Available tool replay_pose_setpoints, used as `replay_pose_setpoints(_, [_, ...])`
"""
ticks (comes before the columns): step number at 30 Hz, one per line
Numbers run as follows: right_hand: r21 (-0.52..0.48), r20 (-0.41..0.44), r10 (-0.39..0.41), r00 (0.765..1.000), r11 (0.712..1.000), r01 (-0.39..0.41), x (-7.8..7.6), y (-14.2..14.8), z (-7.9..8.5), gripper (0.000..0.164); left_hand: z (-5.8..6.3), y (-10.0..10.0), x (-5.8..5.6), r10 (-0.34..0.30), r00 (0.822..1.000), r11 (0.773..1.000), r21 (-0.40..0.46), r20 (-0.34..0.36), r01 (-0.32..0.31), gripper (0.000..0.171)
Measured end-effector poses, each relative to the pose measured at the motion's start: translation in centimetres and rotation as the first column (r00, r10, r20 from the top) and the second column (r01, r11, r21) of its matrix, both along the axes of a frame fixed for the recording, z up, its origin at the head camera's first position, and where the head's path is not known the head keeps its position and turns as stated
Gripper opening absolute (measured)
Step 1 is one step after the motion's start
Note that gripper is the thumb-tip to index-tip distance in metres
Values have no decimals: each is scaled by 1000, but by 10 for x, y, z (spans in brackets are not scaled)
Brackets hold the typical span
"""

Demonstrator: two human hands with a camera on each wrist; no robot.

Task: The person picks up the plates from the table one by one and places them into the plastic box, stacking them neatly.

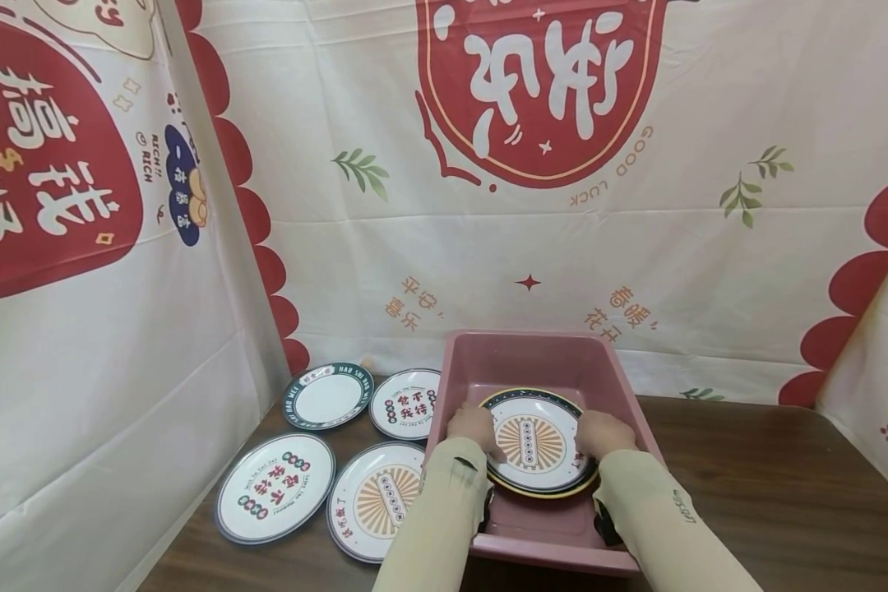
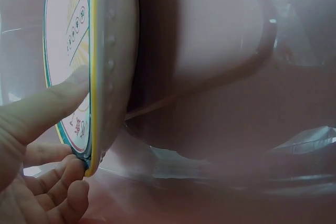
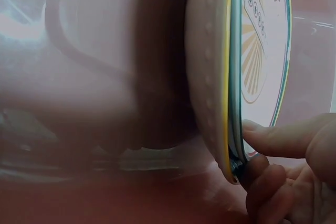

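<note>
Pink, glossy plastic: a deep rectangular tub with rounded corners and a turned-out lip, standing on a wood-grain table. From my remote post I log a stack of plates inside it, at least two. Top one is a white sunburst plate with a thin dark rim line; beneath it lies a yellow-rimmed plate, its rim slightly proud all round. I cannot count any others between.

Left hand and right hand sit at opposite edges. Fingers: gap narrowed to the stack's thickness on both sides, each thumb flat on the upper face, the others curled at the rim. I judge the opposed pinch is meant to share the weight and keep the stack level. Whether the base touches the tub floor, I cannot tell; a dark shadow lies under it.

Texture: underside pale, smooth, curving inward, with small raised dots below the rim. Material looks like glazed ceramic or melamine; unresolved.

Left of the tub, four plates lie face up, probably spread so that each rim stays reachable: a green-banded plate, two red-lettered plates and a second sunburst. Behind hangs creased printed cloth.
</note>
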State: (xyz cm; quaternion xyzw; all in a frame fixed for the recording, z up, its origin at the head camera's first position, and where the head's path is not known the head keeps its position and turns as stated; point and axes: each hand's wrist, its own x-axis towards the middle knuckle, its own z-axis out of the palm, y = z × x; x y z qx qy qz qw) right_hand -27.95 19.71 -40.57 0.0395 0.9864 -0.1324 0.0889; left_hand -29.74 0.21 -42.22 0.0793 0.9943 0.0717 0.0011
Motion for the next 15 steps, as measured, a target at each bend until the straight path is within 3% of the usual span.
replay_pose_setpoints(15, [-18, -30, -23, 999, 1000, 23, 5, 1, 0, 9, 3, 2, 4, -21, 1000, 1000, 4, 12, 21, 64])
